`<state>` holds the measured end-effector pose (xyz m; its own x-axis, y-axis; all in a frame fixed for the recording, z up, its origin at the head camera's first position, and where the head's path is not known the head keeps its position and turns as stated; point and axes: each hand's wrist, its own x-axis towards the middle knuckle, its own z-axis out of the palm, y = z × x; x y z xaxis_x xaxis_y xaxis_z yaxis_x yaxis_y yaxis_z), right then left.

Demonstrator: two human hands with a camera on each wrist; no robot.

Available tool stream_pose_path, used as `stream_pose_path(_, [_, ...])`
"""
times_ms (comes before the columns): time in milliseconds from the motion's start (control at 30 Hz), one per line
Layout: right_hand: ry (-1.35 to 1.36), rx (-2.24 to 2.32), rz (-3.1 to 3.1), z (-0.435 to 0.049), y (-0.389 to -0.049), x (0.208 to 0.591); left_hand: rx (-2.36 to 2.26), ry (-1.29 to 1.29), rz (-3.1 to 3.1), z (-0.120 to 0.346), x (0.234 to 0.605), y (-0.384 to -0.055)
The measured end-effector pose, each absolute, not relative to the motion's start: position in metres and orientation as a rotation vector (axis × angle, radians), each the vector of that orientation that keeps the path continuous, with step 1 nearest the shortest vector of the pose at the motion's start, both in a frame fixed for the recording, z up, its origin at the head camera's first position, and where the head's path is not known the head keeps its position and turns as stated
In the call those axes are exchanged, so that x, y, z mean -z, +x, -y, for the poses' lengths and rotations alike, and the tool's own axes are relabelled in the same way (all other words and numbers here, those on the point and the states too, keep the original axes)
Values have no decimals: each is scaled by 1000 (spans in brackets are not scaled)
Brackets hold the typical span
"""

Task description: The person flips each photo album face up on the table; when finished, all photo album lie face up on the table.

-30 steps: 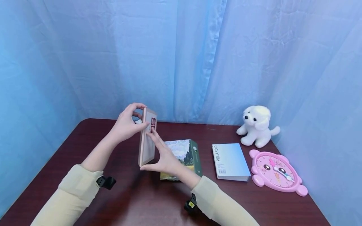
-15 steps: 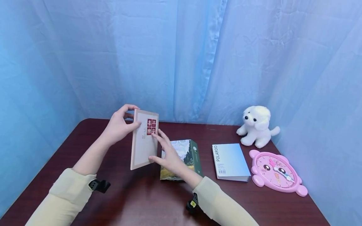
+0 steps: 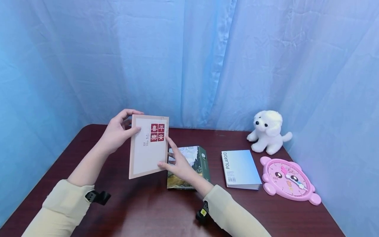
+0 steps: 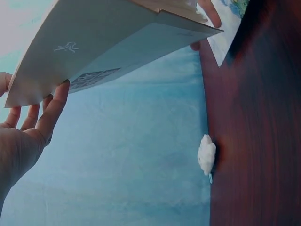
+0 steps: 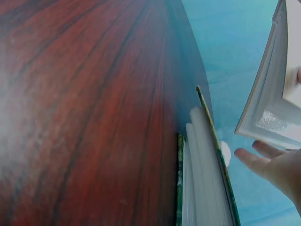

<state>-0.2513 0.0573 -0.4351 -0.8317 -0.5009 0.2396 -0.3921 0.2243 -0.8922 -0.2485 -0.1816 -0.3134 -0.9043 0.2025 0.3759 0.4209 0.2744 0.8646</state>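
Observation:
A beige-edged photo album point(image 3: 149, 148) with red character squares on its cover is held upright above the table, its front facing me. My left hand point(image 3: 116, 133) pinches the upper left edge, thumb on the cover and fingers behind. At the right edge my right hand point(image 3: 180, 166) grips with the thumb on the front; part of its fingers is hidden behind. In the right wrist view the album's inner pages point(image 5: 275, 103) show slightly fanned. Behind and right of it, a landscape-painted album point(image 3: 192, 154) with a green spine is on the table, partly covered by the right hand.
A blue-white POLAROID album point(image 3: 241, 169) lies right of centre. Beyond it are a white plush dog point(image 3: 267, 131) and a pink clock point(image 3: 290, 181) near the right edge. A small white object point(image 4: 207, 154) appears in the left wrist view. Blue curtains point(image 3: 148, 59) enclose the table point(image 3: 142, 210).
The held album has turned from nearly edge-on to showing its full cover. Its left side and my left hand have moved left; my right hand has shifted slightly right.

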Motion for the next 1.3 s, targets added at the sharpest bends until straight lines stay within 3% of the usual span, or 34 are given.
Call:
stream_pose_path(567, [-956, 1439, -2694, -63, -251, 437, 1754, -650, 2285, 199, 336, -254])
stream_pose_path(1300, [-963, 1106, -2827, -57, -250, 435, 1753, -314, 2518, 225, 382, -260])
